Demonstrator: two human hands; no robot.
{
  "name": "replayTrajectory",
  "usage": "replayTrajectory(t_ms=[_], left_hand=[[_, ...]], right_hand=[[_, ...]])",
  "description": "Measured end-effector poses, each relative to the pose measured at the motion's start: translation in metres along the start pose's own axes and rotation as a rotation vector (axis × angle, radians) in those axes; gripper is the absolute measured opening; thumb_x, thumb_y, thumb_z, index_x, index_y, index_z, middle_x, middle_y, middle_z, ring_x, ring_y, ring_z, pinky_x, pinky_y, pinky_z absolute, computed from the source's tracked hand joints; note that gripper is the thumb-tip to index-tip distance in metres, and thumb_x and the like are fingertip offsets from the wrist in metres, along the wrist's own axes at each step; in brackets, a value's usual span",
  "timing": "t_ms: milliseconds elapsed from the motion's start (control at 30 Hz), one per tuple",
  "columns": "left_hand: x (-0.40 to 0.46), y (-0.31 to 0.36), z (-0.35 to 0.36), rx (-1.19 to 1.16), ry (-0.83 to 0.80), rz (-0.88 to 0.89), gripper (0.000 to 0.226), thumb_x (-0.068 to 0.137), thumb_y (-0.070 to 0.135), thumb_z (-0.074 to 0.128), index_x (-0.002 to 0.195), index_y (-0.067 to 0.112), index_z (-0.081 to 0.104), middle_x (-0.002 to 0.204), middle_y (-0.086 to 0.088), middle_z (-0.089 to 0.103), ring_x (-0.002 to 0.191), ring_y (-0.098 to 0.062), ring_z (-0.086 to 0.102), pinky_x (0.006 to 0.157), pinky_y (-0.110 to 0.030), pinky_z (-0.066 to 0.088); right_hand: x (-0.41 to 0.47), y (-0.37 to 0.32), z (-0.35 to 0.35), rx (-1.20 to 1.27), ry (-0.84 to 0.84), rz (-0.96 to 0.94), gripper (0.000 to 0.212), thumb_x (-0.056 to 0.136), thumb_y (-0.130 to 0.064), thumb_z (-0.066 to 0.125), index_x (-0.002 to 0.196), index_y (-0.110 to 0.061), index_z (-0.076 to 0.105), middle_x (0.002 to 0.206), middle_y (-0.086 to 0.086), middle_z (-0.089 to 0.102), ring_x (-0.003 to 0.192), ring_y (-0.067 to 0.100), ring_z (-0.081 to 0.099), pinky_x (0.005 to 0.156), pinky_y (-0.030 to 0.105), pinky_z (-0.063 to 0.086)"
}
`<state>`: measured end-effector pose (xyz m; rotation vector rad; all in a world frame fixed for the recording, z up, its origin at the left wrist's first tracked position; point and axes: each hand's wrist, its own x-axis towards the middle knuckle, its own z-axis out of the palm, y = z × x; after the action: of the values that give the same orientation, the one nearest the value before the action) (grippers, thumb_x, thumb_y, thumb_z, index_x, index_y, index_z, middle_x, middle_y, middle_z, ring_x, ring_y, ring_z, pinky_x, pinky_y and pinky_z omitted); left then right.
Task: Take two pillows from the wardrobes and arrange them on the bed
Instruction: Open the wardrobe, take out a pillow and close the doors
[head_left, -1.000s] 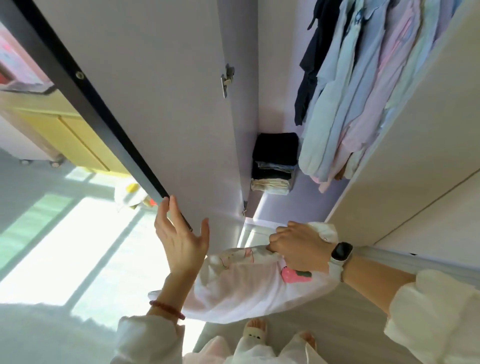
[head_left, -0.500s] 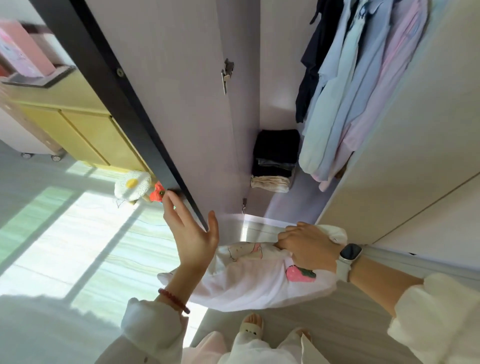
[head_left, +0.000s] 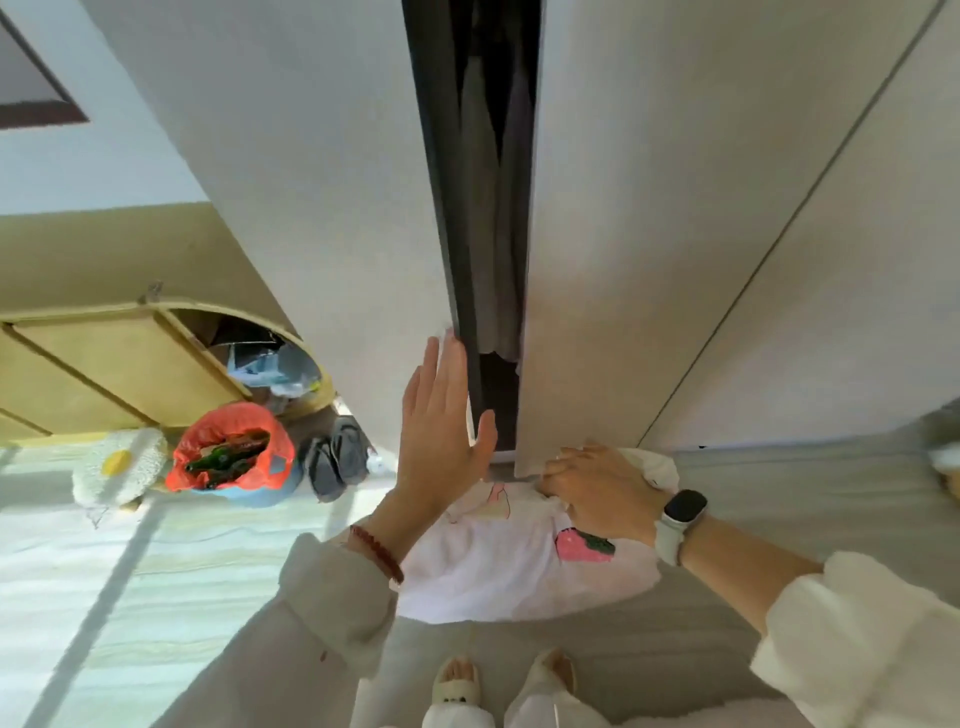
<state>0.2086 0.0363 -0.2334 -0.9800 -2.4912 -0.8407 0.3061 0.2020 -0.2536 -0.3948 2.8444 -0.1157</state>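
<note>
My left hand, flat and empty, presses the door toward closing; my right hand, below the door, grips the pillow for carrying.

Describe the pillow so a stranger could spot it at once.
Find the wardrobe door, nearly shut. Below its gap, the right hand holds a white pillow above the floor. Only it bears a pink strawberry print.

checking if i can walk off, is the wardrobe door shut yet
Not quite. The wardrobe door stands slightly ajar: a narrow dark gap with hanging clothes shows beside its edge, where the left hand lies flat.
</note>
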Motion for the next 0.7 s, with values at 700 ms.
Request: replayTrajectory(t_ms=[700], left_hand=[[0.191, 0.006, 0.089, 0.302, -0.222, -0.254, 0.088, 0.073, -0.003, 0.041, 0.145, 0.015, -0.006, 0.157, 0.004, 0.0, 0.141, -0.033, 0.0, 0.087, -0.053, 0.045]], right_hand=[[-0.016, 0.11, -0.015, 0.108, 0.071, 0.211, 0.029, 0.082, -0.007, 0.04, 0.097, -0.02, 0.062, 0.098, 0.004, 0.063, 0.097, 0.026, 0.051, 0.073, 0.034, 0.024]])
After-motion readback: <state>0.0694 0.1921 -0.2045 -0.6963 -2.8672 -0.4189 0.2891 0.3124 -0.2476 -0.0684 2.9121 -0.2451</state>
